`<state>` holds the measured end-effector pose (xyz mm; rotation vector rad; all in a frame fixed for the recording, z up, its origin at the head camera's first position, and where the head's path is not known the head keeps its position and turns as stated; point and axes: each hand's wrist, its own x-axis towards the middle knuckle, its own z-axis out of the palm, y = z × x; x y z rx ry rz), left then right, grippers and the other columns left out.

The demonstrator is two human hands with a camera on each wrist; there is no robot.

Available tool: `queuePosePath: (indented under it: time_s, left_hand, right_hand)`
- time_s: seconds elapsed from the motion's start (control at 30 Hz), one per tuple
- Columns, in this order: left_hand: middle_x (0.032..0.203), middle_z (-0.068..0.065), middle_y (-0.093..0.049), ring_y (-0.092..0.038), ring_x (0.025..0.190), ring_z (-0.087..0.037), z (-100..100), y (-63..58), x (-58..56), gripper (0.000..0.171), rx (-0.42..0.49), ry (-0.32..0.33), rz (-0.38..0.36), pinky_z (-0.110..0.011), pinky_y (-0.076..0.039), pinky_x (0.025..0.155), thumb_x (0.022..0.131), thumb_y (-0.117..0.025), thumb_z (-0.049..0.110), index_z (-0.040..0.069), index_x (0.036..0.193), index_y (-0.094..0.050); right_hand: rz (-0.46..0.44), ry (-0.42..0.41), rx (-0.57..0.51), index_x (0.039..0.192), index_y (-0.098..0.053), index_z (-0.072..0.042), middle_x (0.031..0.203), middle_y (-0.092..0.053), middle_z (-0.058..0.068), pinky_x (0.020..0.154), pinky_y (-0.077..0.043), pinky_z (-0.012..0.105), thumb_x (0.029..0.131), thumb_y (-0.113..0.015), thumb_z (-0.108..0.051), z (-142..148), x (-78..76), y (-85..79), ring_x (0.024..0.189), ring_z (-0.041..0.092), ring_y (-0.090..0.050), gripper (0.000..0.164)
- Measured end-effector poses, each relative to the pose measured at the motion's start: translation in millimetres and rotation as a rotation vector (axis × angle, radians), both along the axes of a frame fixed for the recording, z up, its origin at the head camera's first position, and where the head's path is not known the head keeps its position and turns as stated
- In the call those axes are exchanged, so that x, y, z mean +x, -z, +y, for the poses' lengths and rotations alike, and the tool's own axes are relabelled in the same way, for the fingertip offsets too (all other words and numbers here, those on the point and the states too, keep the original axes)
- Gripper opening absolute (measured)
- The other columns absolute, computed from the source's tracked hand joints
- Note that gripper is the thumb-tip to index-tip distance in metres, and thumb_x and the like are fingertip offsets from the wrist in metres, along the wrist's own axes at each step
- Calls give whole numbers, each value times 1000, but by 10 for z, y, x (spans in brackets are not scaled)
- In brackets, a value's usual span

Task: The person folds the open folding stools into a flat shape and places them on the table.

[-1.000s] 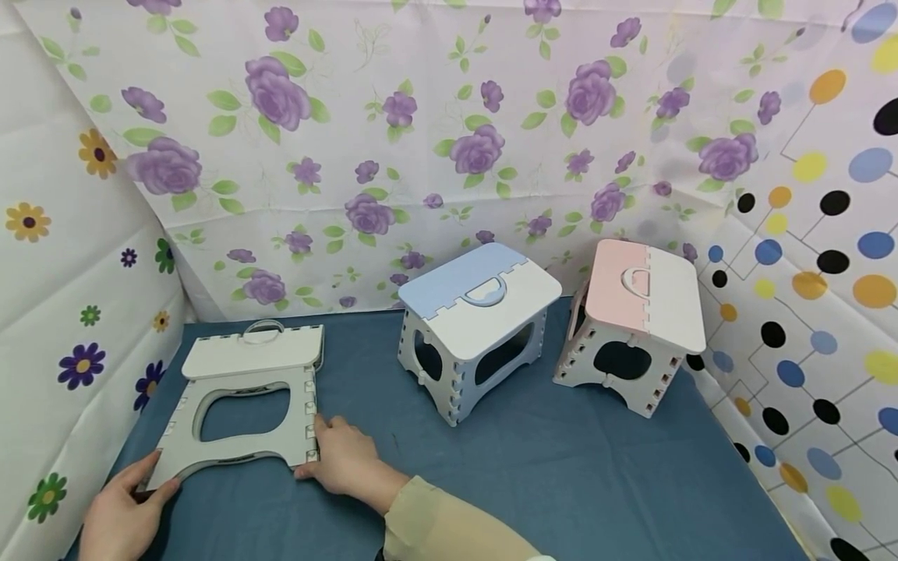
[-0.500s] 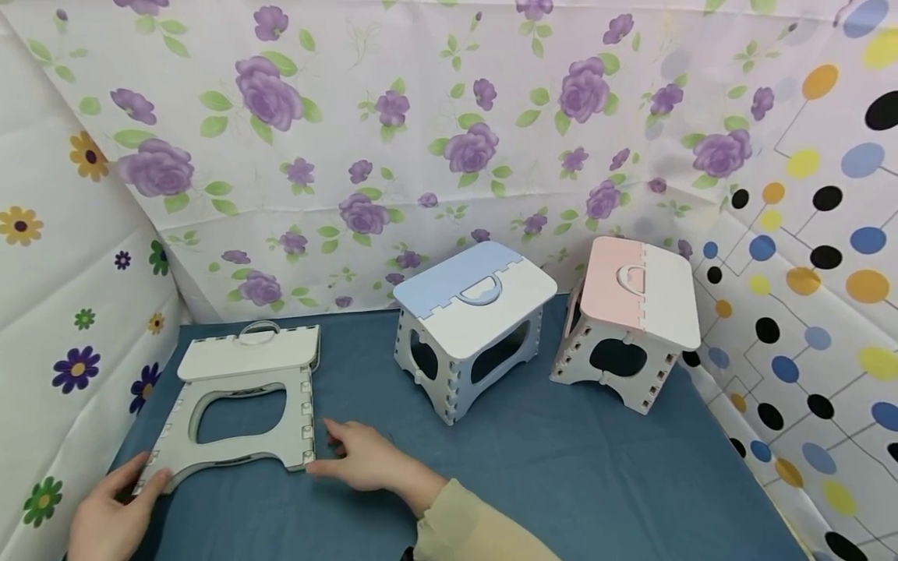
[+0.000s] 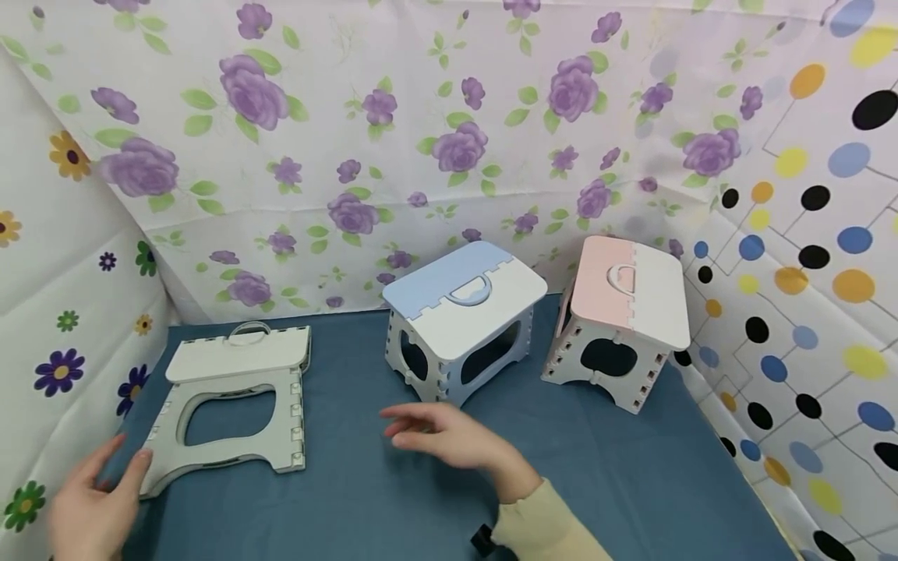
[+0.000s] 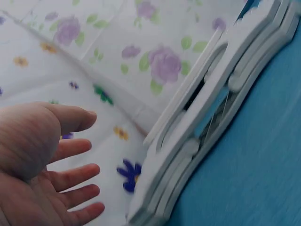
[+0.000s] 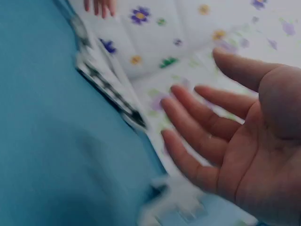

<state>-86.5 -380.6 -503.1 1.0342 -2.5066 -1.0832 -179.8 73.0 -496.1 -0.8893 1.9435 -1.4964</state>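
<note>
A white folding stool [image 3: 238, 354] lies folded flat on the left of the blue-covered table, its handle toward the back. Beside its front left corner is my left hand [image 3: 98, 499]; in the left wrist view that hand [image 4: 33, 160] has its fingers extended and a gap between it and the folded stool [image 4: 188, 127]. My right hand [image 3: 456, 440] hovers over the cloth in front of a standing blue-and-white folding stool [image 3: 456, 343]. Its fingers hold nothing, and the right wrist view shows that palm [image 5: 254, 155] with loosely spread fingers.
A pink-and-white folding stool [image 3: 624, 304] stands upright at the back right. Blue cloth [image 3: 365, 499] covers the table. Flowered sheeting [image 3: 309, 156] hangs behind and at the left, with dotted sheeting [image 3: 807, 312] at the right.
My right hand has left the folded stool's right edge and moved right, toward the blue-and-white stool. My left hand has let go of the folded stool's corner and drawn slightly left.
</note>
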Motion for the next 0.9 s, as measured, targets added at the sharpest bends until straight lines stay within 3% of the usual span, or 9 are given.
queuePosePath:
  time_s: [0.1, 0.3, 0.33, 0.47, 0.6, 0.73, 0.9]
  left_hand:
    - [171, -26, -30, -39, 146, -57, 159, -87, -39, 63, 52, 14, 55, -68, -36, 114, 112, -55, 36, 8, 166, -39]
    - [165, -16, -45, -38, 153, -37, 614, -191, -155, 51, 54, 41, 293, -61, -39, 117, 111, -61, 24, 10, 159, -53]
    - [164, -16, -47, -39, 153, -35, 699, -199, -171, 49, 46, 52, 334, -59, -40, 116, 110, -62, 23, 10, 157, -56]
    - [156, -13, -55, -47, 146, -25, 1010, -240, -218, 42, 27, 108, 496, -36, -45, 109, 109, -65, 16, 9, 150, -64]
    - [149, -9, -60, -52, 130, -10, 1278, -287, -239, 39, 36, 173, 582, -20, -43, 96, 108, -67, 12, 9, 146, -67]
    - [149, -6, -59, -54, 118, -3, 1531, -285, -267, 40, 129, 279, 584, -14, -45, 89, 108, -66, 11, 10, 148, -65]
    - [150, -10, -58, -56, 128, -12, 1846, -239, -342, 43, 309, 426, 600, -14, -46, 95, 108, -65, 5, 5, 150, -61]
  right_hand:
    - [30, 114, -78, 150, -62, -11, 133, -72, 9, 100, -56, 37, 112, -61, -21, 297, -36, -70, 119, 20, -69, 39]
    - [149, 420, -205, 133, -70, -1, 119, -75, 13, 95, -59, 38, 112, -62, -16, 731, -96, -147, 109, 35, -72, 28]
    - [165, 479, -219, 131, -71, 0, 117, -75, 15, 92, -59, 35, 111, -62, -16, 785, -104, -148, 106, 35, -72, 27]
    - [171, 728, -276, 128, -72, 1, 118, -71, 26, 86, -59, 31, 111, -63, -19, 946, -136, -146, 98, 27, -71, 27]
    - [136, 948, -287, 139, -65, 0, 133, -65, 24, 85, -53, 27, 112, -62, -23, 1040, -184, -161, 106, 20, -64, 35]
    - [111, 1038, -288, 155, -52, -6, 152, -54, 14, 98, -49, 24, 113, -59, -19, 1110, -248, -168, 128, 24, -55, 45]
    - [117, 1060, -297, 164, -40, -9, 160, -45, 9, 117, -41, 36, 113, -58, -17, 1133, -330, -176, 148, 26, -44, 54]
